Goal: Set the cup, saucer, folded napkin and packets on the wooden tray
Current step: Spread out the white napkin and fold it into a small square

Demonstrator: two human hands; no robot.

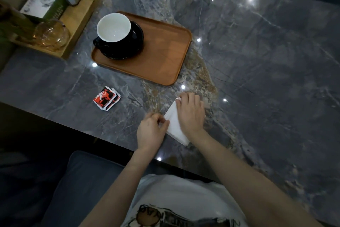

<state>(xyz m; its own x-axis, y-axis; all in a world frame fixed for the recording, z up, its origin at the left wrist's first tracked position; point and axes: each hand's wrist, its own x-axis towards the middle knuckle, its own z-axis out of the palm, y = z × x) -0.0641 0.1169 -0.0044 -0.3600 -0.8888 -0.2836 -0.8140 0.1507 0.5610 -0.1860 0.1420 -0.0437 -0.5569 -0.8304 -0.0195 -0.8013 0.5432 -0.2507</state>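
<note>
Napkin (174, 125) on table near edge, right of packets (106, 98). Right hand (190, 111) presses it flat, fingers straight; left hand (151, 129) pinches its left edge. Likely light, limp: lift by folded edge.

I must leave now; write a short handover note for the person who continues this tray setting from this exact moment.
Left hand: pinches the near-left edge of the white napkin.
Right hand: lies flat on the napkin and presses it to the marble table.
Done: black cup stands on its black saucer, at the left end of the wooden tray.
Left: finish the napkin fold and put it on the tray; then move the red packets, which lie stacked on the table left of the hands, onto the tray.
</note>
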